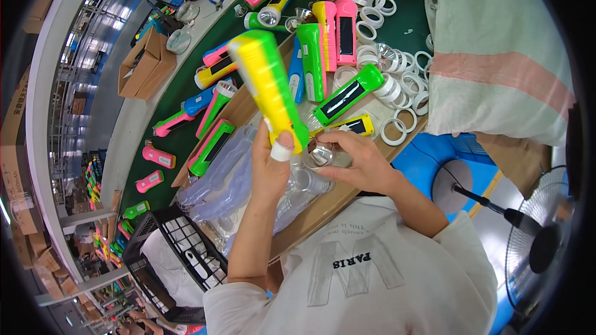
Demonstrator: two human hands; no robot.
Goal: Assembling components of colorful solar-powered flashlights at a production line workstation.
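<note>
My left hand (270, 170) is wrapped round a yellow and green flashlight body (267, 87), tilted up and blurred by motion at its far end. A white wrap (281, 151) covers that thumb. Between thumb and fingers, my right hand (366, 161) pinches a shiny reflector cup (318, 155) with a clear rim, close beside the flashlight's near end. Whether the two touch, I cannot tell. Just beyond my right hand lie a green flashlight (349, 94) with a dark panel and a yellow one (359, 125). Clear plastic cups (308, 181) sit below the reflector.
A cardboard tray (298, 231) holds flashlights, white rings (393, 131) and clear plastic bags (217, 180). More flashlights (214, 108) lie on the green belt. A woven sack (496, 56) stands at right, above a fan (537, 242). A black crate (186, 254) stands at lower left.
</note>
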